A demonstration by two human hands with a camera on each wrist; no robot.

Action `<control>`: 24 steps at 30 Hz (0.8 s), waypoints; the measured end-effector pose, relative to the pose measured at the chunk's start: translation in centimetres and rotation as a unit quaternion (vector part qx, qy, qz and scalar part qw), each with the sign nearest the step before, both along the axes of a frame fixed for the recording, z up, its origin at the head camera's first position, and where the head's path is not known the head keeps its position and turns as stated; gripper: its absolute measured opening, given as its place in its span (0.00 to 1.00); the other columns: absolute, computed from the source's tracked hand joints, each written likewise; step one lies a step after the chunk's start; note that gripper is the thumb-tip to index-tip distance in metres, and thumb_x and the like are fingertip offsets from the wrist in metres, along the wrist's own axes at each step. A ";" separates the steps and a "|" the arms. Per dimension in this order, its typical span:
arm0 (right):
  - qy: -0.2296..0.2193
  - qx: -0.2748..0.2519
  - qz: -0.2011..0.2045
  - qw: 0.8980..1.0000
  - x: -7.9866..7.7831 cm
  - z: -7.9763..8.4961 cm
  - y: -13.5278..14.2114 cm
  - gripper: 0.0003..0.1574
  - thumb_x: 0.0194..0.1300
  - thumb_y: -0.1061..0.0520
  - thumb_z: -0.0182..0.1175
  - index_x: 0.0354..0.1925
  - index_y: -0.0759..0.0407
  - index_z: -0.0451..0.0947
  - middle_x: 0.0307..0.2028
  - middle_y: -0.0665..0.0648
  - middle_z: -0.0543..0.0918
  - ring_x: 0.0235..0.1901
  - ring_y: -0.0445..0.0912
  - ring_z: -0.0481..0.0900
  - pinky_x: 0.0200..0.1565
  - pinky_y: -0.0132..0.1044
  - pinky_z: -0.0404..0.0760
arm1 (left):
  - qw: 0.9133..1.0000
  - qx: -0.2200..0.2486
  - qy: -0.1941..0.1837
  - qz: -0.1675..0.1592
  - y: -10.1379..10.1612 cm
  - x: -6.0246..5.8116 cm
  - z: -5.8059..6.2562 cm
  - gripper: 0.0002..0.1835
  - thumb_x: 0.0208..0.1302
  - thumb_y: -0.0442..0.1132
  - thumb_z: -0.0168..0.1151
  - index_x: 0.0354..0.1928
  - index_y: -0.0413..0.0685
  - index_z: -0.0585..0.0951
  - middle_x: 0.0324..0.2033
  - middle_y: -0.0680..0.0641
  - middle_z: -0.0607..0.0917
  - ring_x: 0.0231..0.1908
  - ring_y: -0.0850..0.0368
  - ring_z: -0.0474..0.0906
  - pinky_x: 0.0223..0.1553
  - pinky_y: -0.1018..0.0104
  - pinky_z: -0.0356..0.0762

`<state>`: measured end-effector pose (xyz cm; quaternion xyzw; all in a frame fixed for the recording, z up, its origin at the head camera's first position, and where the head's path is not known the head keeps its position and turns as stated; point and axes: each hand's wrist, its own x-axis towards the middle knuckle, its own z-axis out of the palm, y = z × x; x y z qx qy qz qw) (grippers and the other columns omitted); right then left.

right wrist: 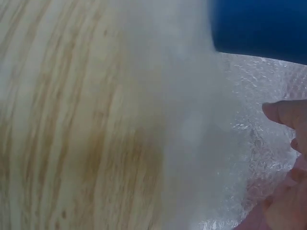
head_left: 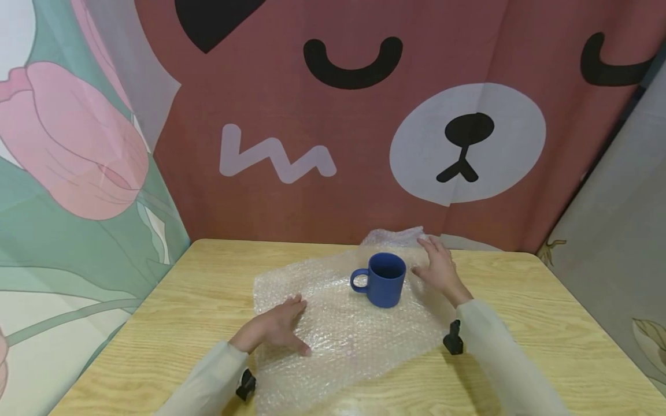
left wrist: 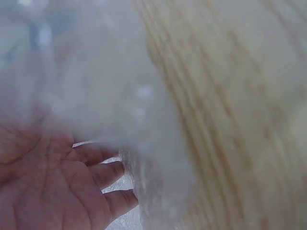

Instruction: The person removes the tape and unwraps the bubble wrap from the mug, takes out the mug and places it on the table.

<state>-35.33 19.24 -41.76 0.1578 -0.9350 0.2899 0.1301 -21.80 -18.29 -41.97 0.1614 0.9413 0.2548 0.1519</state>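
A blue mug (head_left: 386, 283) stands upright on a sheet of clear bubble wrap (head_left: 333, 329), its handle turned left. My left hand (head_left: 278, 326) is at the sheet's left part, fingers extended and thumb spread apart. In the left wrist view, the palm and fingers (left wrist: 112, 175) show beside blurred wrap. To the right of the mug, my right hand (head_left: 439, 268) reaches over the sheet's far right part, its fingers apart and the thumb toward the mug without touching it. The right wrist view catches the thumb (right wrist: 283, 112) below the mug's blue side (right wrist: 261, 28); its other fingers are partly cut off.
The wrap lies on a light wood-grain table (head_left: 520, 323), and its far end rises at the table's back edge. Behind hangs a brown curtain (head_left: 281, 214) with a bear face. Floral curtains (head_left: 78, 242) hang at both sides.
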 end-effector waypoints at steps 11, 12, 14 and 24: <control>0.014 0.096 -0.037 0.995 0.4 0.1 -0.5 0.38 0.57 0.60 0.67 0.64 0.69 0.68 0.60 0.67 0.62 0.60 0.69 0.52 0.51 0.66 0.55 | 1.000 0.000 -0.001 0.006 0.2 0.3 0.3 0.60 0.42 0.52 0.80 0.71 0.30 0.58 0.72 0.32 0.52 0.71 0.36 0.44 0.68 0.46 0.46; 0.012 0.098 -0.033 0.995 0.3 0.0 -0.6 0.39 0.57 0.60 0.67 0.65 0.69 0.68 0.60 0.67 0.62 0.59 0.68 0.53 0.51 0.65 0.56 | 1.000 0.002 -0.001 0.006 0.2 0.3 0.3 0.60 0.42 0.52 0.80 0.71 0.30 0.58 0.72 0.32 0.52 0.71 0.36 0.44 0.68 0.46 0.46; 0.014 0.104 -0.020 0.994 0.3 -0.1 -0.6 0.41 0.58 0.58 0.68 0.66 0.69 0.66 0.62 0.69 0.62 0.59 0.68 0.55 0.52 0.64 0.59 | 1.000 0.003 -0.001 0.006 0.1 0.3 0.2 0.60 0.42 0.52 0.80 0.71 0.31 0.58 0.72 0.32 0.52 0.71 0.36 0.44 0.68 0.45 0.46; -0.068 0.106 0.022 0.992 0.3 -0.8 -0.8 0.48 0.63 0.50 0.65 0.72 0.68 0.55 0.69 0.74 0.55 0.67 0.70 0.52 0.61 0.68 0.55 | 1.000 0.008 -0.005 0.007 0.1 0.3 0.0 0.60 0.42 0.52 0.80 0.71 0.31 0.57 0.72 0.33 0.51 0.71 0.36 0.44 0.68 0.44 0.46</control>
